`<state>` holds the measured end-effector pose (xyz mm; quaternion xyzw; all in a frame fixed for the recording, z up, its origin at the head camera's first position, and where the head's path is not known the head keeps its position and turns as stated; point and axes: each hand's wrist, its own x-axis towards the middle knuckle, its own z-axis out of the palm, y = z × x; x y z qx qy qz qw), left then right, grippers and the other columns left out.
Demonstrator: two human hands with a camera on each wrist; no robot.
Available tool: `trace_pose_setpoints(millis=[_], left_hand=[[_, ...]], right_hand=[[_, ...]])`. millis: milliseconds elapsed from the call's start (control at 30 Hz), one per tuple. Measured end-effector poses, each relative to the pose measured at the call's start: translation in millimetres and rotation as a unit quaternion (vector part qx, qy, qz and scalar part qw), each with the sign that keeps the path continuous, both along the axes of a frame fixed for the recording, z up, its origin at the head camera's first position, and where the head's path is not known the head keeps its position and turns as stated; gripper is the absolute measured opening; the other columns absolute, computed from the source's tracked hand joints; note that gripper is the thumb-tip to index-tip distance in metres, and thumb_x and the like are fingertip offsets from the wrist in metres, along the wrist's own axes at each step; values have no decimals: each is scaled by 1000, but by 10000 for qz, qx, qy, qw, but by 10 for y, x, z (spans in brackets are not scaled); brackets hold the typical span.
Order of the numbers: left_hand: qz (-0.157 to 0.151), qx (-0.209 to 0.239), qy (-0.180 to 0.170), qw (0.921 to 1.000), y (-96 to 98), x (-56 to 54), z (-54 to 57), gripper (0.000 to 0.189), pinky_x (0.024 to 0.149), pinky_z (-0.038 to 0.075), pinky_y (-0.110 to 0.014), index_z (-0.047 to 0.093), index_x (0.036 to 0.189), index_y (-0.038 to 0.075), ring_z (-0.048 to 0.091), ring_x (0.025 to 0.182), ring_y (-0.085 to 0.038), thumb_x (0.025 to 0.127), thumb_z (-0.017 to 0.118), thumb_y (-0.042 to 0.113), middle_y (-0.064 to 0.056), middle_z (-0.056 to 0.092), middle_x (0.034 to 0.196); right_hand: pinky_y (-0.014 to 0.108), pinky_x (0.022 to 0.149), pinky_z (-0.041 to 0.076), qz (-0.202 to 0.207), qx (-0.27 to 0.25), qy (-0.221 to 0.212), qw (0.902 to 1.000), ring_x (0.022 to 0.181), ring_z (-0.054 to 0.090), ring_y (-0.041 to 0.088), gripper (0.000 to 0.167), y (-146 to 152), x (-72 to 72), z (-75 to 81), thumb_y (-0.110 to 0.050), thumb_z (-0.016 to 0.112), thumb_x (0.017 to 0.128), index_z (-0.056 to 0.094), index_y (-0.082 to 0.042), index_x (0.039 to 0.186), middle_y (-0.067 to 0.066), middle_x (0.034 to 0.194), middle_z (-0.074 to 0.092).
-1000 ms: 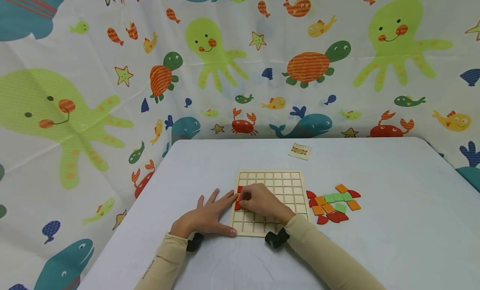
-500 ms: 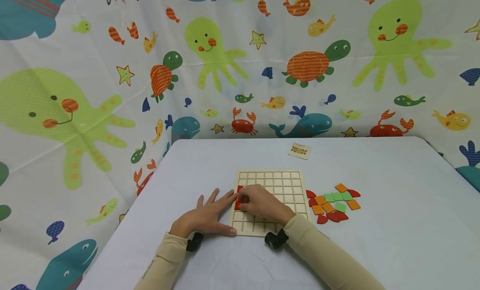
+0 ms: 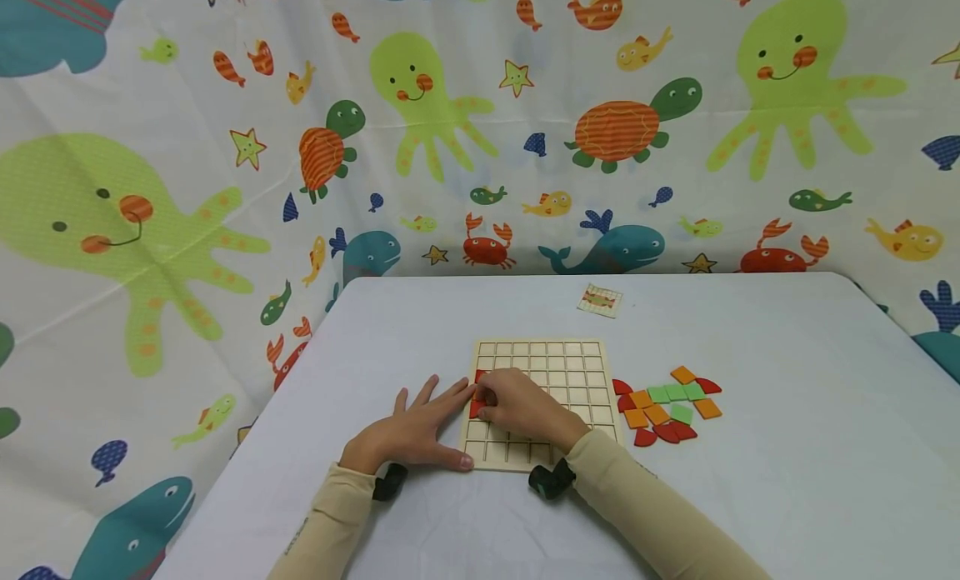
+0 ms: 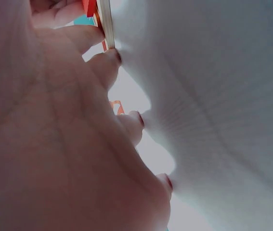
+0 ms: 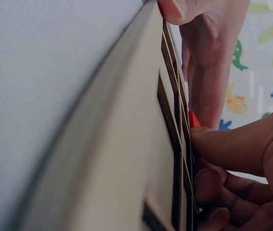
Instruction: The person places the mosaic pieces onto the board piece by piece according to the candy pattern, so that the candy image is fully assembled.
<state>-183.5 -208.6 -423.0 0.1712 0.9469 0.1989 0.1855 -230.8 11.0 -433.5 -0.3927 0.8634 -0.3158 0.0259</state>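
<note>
The wooden grid board (image 3: 540, 455) lies flat on the table. In the head view my left hand (image 3: 416, 430) is spread at its left side, thumb at the near left corner and index fingertip by the left edge. Over the board's left columns, my right hand (image 3: 528, 405) has its fingers curled, pinching a small orange tile (image 3: 479, 394) mostly hidden under the fingertips. Red pieces (image 3: 476, 409) sit just in front of and behind that tile. In the right wrist view the thumb (image 5: 232, 147) touches a red piece (image 5: 194, 119).
Right of the board lie loose pieces: several orange squares (image 3: 707, 409), several green squares (image 3: 681, 415) and several red quarter-rounds (image 3: 645, 437). A small pattern card (image 3: 599, 301) lies near the table's far edge. Behind the white table (image 3: 810, 480) hangs a cloth printed with sea animals.
My right fingertips have shifted very slightly over the orange tile, covering more of it. The left hand, the board and the loose pieces stay where they were.
</note>
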Motion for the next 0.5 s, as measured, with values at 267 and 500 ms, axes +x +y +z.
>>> trace_pose_setpoints(millis=[267, 500], left_hand=[[-2, 54, -34, 10000, -5, 2, 3, 112, 119, -10, -76, 25, 173, 24, -6, 163, -41, 85, 87, 57, 0, 19, 178], [21, 17, -38, 10000, -3, -8, -6, 112, 120, -11, -76, 25, 173, 25, -6, 163, -40, 85, 87, 57, 1, 18, 179]], right_hand=[[32, 76, 50, -8, -25, -65, 10000, 81, 56, 14, 9, -5, 1, 9, -3, 78, 96, 72, -4, 103, -4, 86, 63], [31, 74, 50, 50, 11, -59, 10000, 80, 57, 12, 6, 10, -2, 21, -5, 77, 97, 73, -8, 99, -6, 85, 63]])
